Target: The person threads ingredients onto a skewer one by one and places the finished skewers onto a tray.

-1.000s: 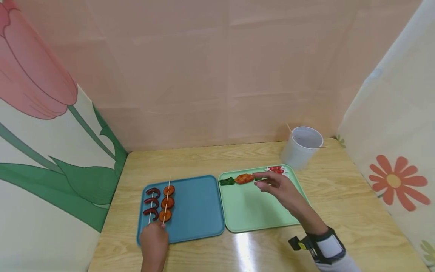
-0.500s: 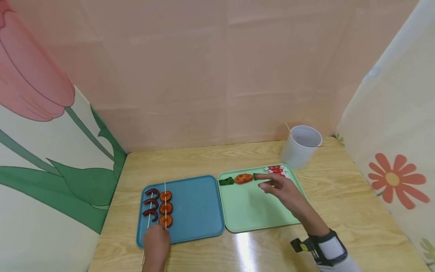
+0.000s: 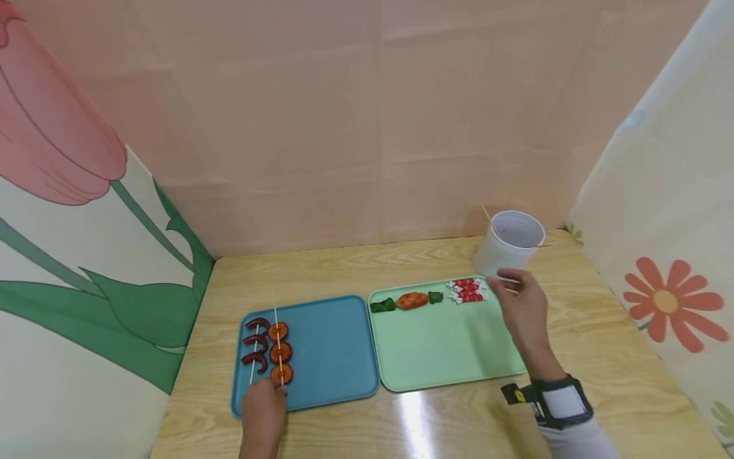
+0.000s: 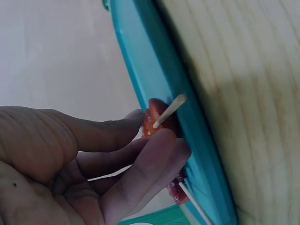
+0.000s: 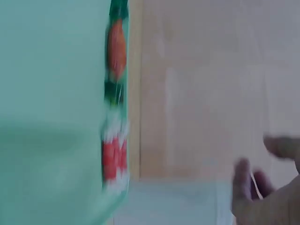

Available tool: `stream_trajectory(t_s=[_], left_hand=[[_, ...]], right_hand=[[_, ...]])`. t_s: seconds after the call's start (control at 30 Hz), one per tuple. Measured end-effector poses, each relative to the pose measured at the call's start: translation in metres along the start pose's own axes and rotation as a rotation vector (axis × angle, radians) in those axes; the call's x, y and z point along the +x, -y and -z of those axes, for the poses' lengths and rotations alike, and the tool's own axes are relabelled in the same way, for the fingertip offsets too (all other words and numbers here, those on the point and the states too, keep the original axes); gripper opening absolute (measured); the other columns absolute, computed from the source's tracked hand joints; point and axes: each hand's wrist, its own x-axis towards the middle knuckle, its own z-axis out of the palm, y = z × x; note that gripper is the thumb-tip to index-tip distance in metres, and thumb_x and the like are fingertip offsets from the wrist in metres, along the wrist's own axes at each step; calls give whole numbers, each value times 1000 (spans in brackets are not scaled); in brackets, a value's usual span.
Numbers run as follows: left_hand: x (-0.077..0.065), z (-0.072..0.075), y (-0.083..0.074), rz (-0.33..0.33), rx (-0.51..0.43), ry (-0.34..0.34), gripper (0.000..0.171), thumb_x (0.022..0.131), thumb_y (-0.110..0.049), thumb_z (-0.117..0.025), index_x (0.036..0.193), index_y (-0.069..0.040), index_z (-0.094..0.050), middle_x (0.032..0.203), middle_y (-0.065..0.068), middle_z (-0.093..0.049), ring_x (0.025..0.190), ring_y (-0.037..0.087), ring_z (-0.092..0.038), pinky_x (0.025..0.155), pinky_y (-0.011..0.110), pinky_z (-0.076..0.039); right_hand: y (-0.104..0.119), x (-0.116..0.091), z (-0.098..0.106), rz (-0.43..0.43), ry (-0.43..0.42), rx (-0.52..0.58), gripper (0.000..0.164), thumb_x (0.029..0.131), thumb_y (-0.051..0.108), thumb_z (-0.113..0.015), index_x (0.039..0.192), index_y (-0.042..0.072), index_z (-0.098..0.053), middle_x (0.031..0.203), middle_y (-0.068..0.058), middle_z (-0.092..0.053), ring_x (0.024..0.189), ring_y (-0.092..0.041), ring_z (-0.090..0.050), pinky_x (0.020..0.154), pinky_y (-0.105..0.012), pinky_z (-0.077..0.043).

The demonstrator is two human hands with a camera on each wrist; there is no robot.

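You're likely laying the orange-slice skewer [image 3: 280, 352] on the blue tray [image 3: 338, 347], about twelve o'clock from your left hand [image 3: 264, 408]; whether that hand pinches it, I can't tell. Your right hand [image 3: 523, 312], fingers parted, probably next needs a stick [image 3: 486, 213] from the white tub [image 3: 496, 254] at twelve o'clock.

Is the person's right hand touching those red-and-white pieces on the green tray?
Apart. The right wrist view shows a clear gap between the right hand and the red-and-white pieces, with pale background between them.
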Motion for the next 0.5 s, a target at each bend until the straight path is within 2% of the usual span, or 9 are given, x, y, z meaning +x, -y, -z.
stream_trajectory(t_s=[0.1,0.17,0.23,0.33,0.5], left_hand=[[0,5,-3,12,-1,18,17,85,-8,-76,72,1,-74,75,25,-71,75,51,-68,62,60,-54],[-1,8,-5,21,3,37,18,87,-9,-75,72,1,-74,76,22,-72,77,49,-69,62,58,-54],[-1,10,-6,24,8,47,20,89,-10,-75,71,0,-73,76,21,-72,78,47,-70,64,58,-54],[-1,12,-9,9,3,37,24,90,-11,-74,68,-3,-72,75,19,-72,77,46,-70,63,57,-54],[0,14,-14,-24,5,10,25,90,-12,-75,68,-3,-70,70,17,-70,71,44,-69,56,52,-51]], right_hand=[[-16,26,10,-34,-248,95,47,96,29,-73,136,7,-60,130,-7,-61,102,-2,-61,84,-9,-54],[-25,44,15,-7,-348,121,47,95,26,-74,137,8,-60,131,-7,-61,108,-7,-63,91,-11,-55],[-35,61,19,40,-401,119,47,95,25,-75,137,8,-62,131,-9,-63,111,-9,-64,95,-12,-55],[-45,80,20,111,-443,129,44,94,21,-76,134,6,-66,128,-10,-65,111,-9,-67,93,-11,-55],[-50,92,18,248,-500,199,33,93,11,-77,124,2,-72,118,-14,-68,104,-7,-68,86,-7,-54]])
